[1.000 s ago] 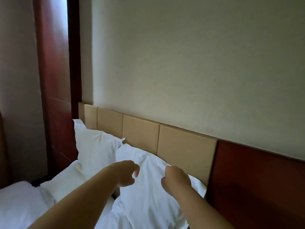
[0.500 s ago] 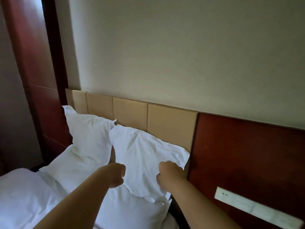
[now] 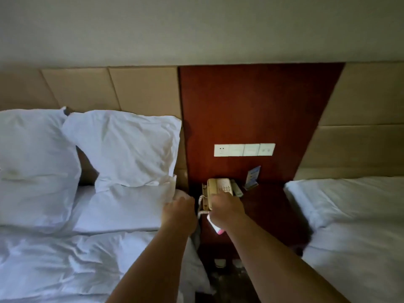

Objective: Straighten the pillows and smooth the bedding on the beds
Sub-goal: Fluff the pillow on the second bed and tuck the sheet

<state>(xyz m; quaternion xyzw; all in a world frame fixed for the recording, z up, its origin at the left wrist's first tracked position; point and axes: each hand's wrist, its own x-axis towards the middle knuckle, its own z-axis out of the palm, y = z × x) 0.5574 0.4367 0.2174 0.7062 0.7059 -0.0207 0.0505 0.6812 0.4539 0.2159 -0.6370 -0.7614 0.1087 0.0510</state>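
Left bed (image 3: 65, 270): white bedding, rumpled and creased across the near part. Two white pillows stand against the tan padded headboard (image 3: 142, 88): the left pillow (image 3: 32, 145) and the right pillow (image 3: 124, 147), their upper corners nearly touching, a dark gap between them lower down. A flatter white pillow (image 3: 124, 206) lies in front of the right pillow, its right end at the edge of the bed.

Left hand (image 3: 180, 212): curled into a loose fist at the right end of the flat pillow, touching the white fabric; whether it pinches the cloth cannot be told.

Right hand (image 3: 227, 209): fingers curled, held over the nightstand (image 3: 262, 206) in front of the telephone (image 3: 218, 189). A white and pink object (image 3: 215, 227) shows under the wrist; whether the hand grips it cannot be told.

Nightstand: dark wood, between the two beds. On it, the cream telephone with coiled cord (image 3: 202, 212), a remote control (image 3: 237, 189) just right of the telephone, and a small blue card (image 3: 252, 174) propped at the far edge.

Wall panel (image 3: 251, 101): red-brown wood behind the nightstand, bearing a white strip of sockets and switches (image 3: 244, 149).

Right bed (image 3: 360, 237): white bedding, fairly smooth, with a tan headboard behind it.
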